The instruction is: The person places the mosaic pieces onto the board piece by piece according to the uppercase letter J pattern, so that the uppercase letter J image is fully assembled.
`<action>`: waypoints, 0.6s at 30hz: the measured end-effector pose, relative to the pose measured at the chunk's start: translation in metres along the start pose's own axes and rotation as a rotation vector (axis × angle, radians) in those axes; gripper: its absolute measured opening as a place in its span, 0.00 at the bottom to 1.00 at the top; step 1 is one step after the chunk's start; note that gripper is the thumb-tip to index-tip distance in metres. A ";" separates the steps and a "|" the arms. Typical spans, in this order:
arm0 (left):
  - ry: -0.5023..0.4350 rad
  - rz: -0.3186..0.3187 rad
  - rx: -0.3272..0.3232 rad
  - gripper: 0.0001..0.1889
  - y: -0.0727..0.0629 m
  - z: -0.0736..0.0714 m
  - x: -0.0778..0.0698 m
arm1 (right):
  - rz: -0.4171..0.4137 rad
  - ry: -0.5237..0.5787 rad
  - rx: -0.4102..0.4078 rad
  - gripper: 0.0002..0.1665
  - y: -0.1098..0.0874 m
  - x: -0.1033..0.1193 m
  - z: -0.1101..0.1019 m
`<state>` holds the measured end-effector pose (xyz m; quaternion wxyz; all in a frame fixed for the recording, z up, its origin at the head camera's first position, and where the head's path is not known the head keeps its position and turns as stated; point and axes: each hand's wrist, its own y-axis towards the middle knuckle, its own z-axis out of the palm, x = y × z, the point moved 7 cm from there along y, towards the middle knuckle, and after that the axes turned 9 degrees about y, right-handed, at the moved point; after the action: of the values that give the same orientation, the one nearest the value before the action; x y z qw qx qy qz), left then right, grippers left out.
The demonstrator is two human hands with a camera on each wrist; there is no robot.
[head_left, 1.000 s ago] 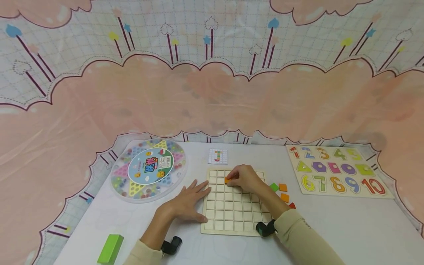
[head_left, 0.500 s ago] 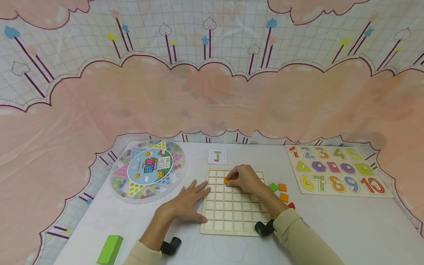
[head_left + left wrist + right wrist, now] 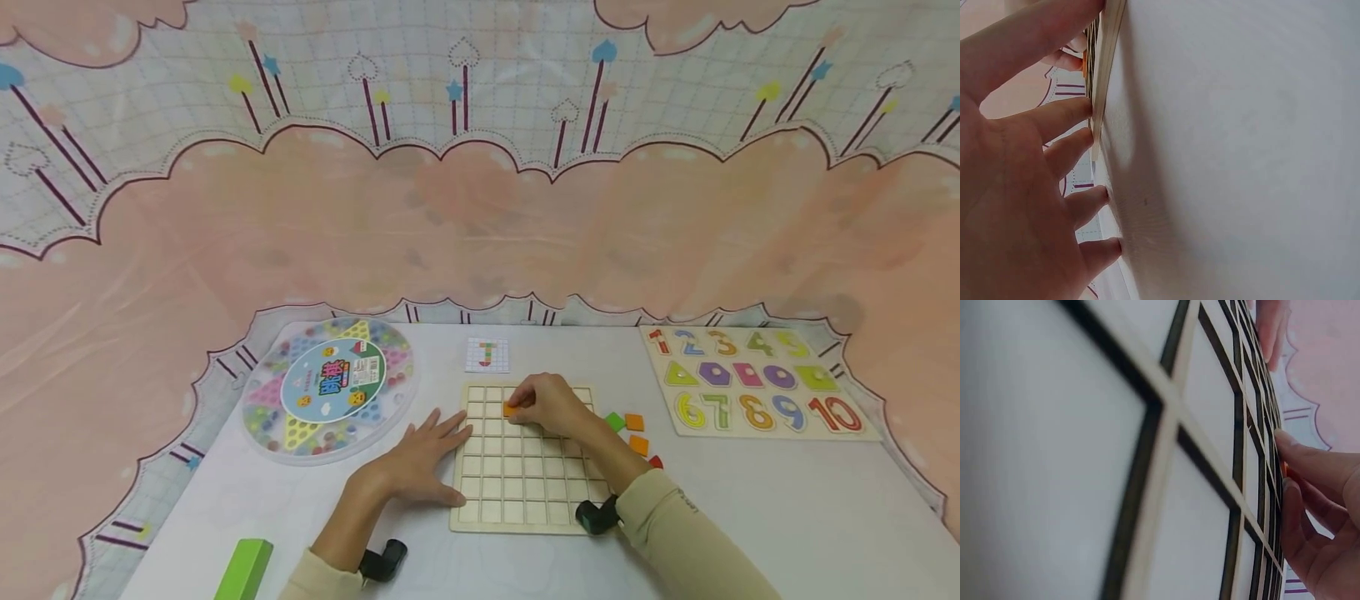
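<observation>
My right hand (image 3: 551,404) pinches an orange square tile (image 3: 509,410) between thumb and fingers, over the upper part of a wooden grid board (image 3: 491,487). In the right wrist view only a sliver of the orange tile (image 3: 1285,469) shows between the fingertips. My left hand (image 3: 416,467) lies spread at the board's left edge, thumb and fingertips touching it. The left wrist view shows this hand (image 3: 1016,169) with straight fingers, some on the board's side (image 3: 1109,56) and others on the table. Past the board's far edge lies a small pattern card (image 3: 487,355).
Right of the board lie a green tile (image 3: 615,422), orange tiles (image 3: 634,422) and a red piece (image 3: 656,462). A number puzzle board (image 3: 757,392) lies farther right. A round Chinese checkers box (image 3: 330,390) is at the left, a green block (image 3: 244,570) near the front left.
The head view has shifted slightly, so everything sits a little farther left in it. Both hands keep their places on the board, the right still pinching the orange tile.
</observation>
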<state>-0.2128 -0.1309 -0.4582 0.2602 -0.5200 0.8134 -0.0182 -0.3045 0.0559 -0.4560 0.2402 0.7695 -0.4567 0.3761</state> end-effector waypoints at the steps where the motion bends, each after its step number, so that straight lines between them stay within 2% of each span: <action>1: -0.004 -0.001 0.000 0.51 0.000 0.000 0.000 | 0.000 0.001 0.004 0.09 0.000 0.000 0.000; 9: -0.008 0.003 -0.009 0.51 0.001 0.001 0.001 | 0.063 0.020 0.064 0.12 -0.003 0.000 0.001; 18: -0.005 0.009 -0.012 0.52 0.000 0.001 0.001 | 0.071 0.060 0.155 0.20 -0.009 0.000 -0.006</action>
<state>-0.2131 -0.1318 -0.4592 0.2590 -0.5181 0.8151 -0.0109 -0.2985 0.0640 -0.4528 0.1801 0.7575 -0.4460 0.4414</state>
